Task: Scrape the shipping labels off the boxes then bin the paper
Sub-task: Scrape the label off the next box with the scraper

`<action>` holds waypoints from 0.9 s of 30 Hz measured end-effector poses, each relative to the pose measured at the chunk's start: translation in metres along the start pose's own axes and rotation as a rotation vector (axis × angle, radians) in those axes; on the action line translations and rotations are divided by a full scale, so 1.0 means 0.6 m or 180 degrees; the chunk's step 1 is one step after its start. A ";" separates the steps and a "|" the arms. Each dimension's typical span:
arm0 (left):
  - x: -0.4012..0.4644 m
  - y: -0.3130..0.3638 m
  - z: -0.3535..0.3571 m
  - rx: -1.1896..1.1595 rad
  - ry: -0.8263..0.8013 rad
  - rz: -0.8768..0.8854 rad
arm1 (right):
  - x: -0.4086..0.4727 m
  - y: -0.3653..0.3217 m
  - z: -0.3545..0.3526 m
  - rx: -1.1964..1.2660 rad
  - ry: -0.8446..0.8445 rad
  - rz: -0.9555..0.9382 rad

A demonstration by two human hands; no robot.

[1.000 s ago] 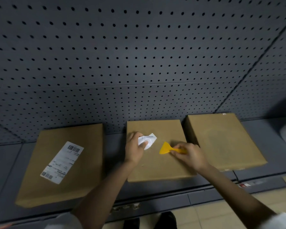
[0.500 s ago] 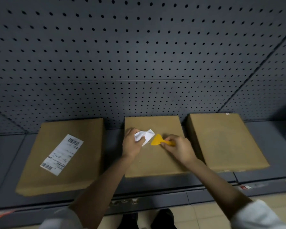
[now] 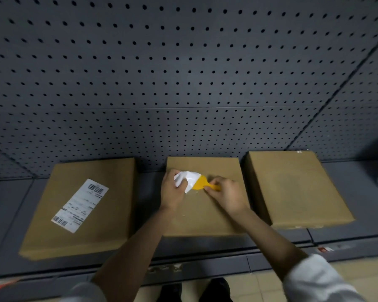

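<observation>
Currently, per item:
left hand [image 3: 174,191]: curled round the crumpled label [image 3: 188,179], pinching the freed paper; probably pulling it up and away to keep tension at the peel line.
right hand [image 3: 226,195]: fingers closed on the handle of the yellow scraper [image 3: 202,185]; low grip, likely for a shallow blade angle against the cardboard.
scraper blade: touching the white paper's lower edge, wide end pointed at the left hand; pushes toward the part likely still stuck.
middle box [image 3: 203,212]: flat on the grey shelf [image 3: 347,234], worked in place; small pale flecks near the blade, probably residue. Whether the paper is fully off, cannot tell.
left box [image 3: 74,212]: intact shipping label [image 3: 80,205] on top, skewed, barcodes at both ends; judged next in line.
right box [image 3: 297,190]: top bare apart from a tiny white scrap at the far edge; looks done.
pegboard [image 3: 183,73]: backs all three boxes, gives a stop against forward pushes.
bin: not in view; binning not yet done.
risk: steep blade could gouge the cardboard; thin paper could tear and leave bits.
</observation>
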State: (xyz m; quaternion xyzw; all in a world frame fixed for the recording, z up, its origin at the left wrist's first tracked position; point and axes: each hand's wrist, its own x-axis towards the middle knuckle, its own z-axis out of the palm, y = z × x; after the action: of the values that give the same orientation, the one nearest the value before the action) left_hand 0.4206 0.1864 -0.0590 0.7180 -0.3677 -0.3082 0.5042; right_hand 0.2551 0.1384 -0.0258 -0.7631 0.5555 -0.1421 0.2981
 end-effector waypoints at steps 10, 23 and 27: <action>0.000 0.002 0.005 0.0016 0.0062 -0.0114 | 0.008 0.042 -0.030 0.0646 -0.0266 0.0297; -0.010 0.002 0.001 0.0465 -0.0252 -0.0092 | -0.018 0.078 -0.036 0.0512 -0.0144 0.0201; -0.018 0.009 -0.003 0.0508 0.0017 -0.0253 | -0.007 0.074 -0.033 0.0398 -0.0180 0.0068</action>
State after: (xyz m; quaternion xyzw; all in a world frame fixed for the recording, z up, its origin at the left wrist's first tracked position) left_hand 0.4148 0.1950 -0.0524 0.7707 -0.3610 -0.2957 0.4338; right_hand 0.2087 0.1271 -0.0373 -0.7408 0.5450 -0.1517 0.3622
